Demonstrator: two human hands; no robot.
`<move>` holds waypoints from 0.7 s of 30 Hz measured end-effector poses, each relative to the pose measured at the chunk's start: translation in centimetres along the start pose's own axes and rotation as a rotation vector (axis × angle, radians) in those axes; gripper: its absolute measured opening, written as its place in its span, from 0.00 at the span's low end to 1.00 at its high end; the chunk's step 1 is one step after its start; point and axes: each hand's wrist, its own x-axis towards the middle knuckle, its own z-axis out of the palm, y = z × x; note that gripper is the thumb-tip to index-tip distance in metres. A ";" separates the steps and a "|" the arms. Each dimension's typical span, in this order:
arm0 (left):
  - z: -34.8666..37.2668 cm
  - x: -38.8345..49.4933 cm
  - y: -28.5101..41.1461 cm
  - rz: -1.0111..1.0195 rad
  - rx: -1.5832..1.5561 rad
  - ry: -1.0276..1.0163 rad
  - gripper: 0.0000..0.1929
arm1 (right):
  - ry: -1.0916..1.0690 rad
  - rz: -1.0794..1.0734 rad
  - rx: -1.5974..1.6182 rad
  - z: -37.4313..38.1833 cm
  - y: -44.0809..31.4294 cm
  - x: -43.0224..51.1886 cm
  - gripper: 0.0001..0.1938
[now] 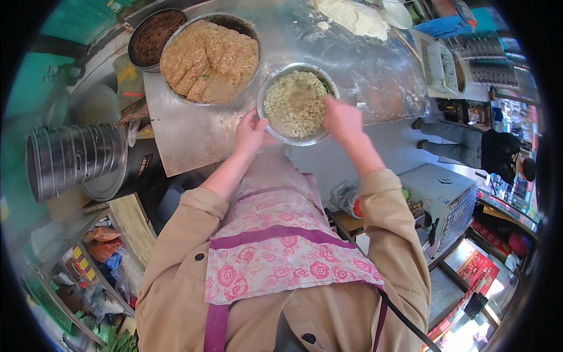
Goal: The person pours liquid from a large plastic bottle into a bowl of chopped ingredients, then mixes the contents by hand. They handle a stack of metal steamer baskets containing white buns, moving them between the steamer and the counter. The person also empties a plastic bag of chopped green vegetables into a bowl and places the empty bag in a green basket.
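Observation:
A round metal bowl (pixel 265 124) sits at the near edge of the steel worktable (pixel 193 145), filled with a pale, crumbly chopped mixture (pixel 294 105) with some green at its right side. My left hand (pixel 251 134) grips the bowl's left rim, thumb on top. My right hand (pixel 344 118) is closed at the right rim, its fingers at the mixture; whether it holds a utensil is hidden. Up and to the left stands a larger metal basin with a heaped orange-brown minced filling (pixel 211 61). Beside it a dark round pan holds brown noodle-like strands (pixel 158 37).
Flour or dough (pixel 352 17) lies at the table's far side, near a wooden stick (pixel 407 44). Stacked metal steamers (pixel 74 158) stand at left, a shelf of plastic bags below them. A white container (pixel 441 68) is at right. A person (pixel 466 143) stands farther right.

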 end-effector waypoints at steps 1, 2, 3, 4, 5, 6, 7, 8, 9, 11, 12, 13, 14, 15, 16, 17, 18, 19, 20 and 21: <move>0.0 -0.1 0.1 -0.005 -0.005 0.008 0.24 | -0.059 -0.033 -0.008 1.5 -0.6 -0.7 0.07; -0.1 0.1 -0.2 0.006 -0.003 0.011 0.24 | -0.112 -0.065 -0.023 2.6 -1.2 -1.7 0.07; -0.4 0.7 -1.0 0.023 -0.003 0.019 0.24 | -0.163 -0.101 -0.039 2.7 -1.7 -2.5 0.07; -0.6 0.5 -1.2 0.027 0.005 0.028 0.24 | -0.184 -0.112 -0.011 0.5 -2.6 -3.3 0.07; -0.7 0.6 -1.2 0.020 -0.005 0.024 0.24 | -0.123 -0.077 -0.005 -0.9 -2.6 -2.9 0.06; -0.3 0.2 -0.4 0.004 -0.011 0.004 0.24 | -0.065 -0.024 -0.001 -2.1 -2.0 -2.7 0.06; 0.0 0.0 0.1 -0.005 -0.022 -0.007 0.24 | -0.004 0.015 0.002 -2.8 -1.3 -2.1 0.05; 0.1 -0.1 0.1 -0.009 -0.027 -0.012 0.24 | 0.126 0.000 0.046 -2.7 -0.4 -1.1 0.06; 0.0 -0.1 0.1 -0.007 -0.033 -0.011 0.24 | 0.057 0.026 -0.006 -1.7 -0.4 -1.3 0.06; -0.1 0.3 -0.3 0.000 -0.019 -0.015 0.24 | -0.077 0.089 -0.117 1.4 -0.2 -1.8 0.08; -0.6 0.7 -1.2 0.008 -0.006 -0.004 0.24 | -0.091 0.063 -0.067 3.3 -0.8 -2.6 0.09; -0.9 1.0 -1.2 0.020 0.012 0.008 0.24 | -0.093 0.040 -0.029 2.1 -1.7 -3.1 0.09; -1.1 1.3 -1.2 0.024 0.001 0.009 0.24 | -0.096 0.016 0.009 0.5 -2.4 -3.4 0.09; -0.9 1.1 -1.2 0.017 -0.009 0.001 0.23 | -0.106 0.005 0.045 -0.6 -2.7 -3.9 0.09; -0.8 0.9 -1.2 0.010 -0.019 -0.006 0.23 | -0.070 0.066 0.074 -0.4 -1.4 -3.1 0.08; -0.8 0.8 -1.3 0.006 -0.011 -0.016 0.23 | -0.003 0.121 0.096 -0.4 -1.3 -2.1 0.08; -1.2 1.1 -1.6 0.010 -0.005 -0.016 0.23 | 0.066 0.164 0.120 -0.4 -1.6 -0.7 0.08; -1.2 1.3 -1.5 0.014 0.006 -0.026 0.23 | 0.140 0.217 0.143 -0.5 -1.9 0.5 0.08; -1.1 1.4 -1.4 0.017 0.022 -0.041 0.22 | 0.045 0.217 0.099 1.5 -1.7 1.5 0.12; -1.3 1.3 -1.2 0.025 0.038 -0.043 0.22 | -0.039 0.125 0.088 2.5 -2.9 1.7 0.12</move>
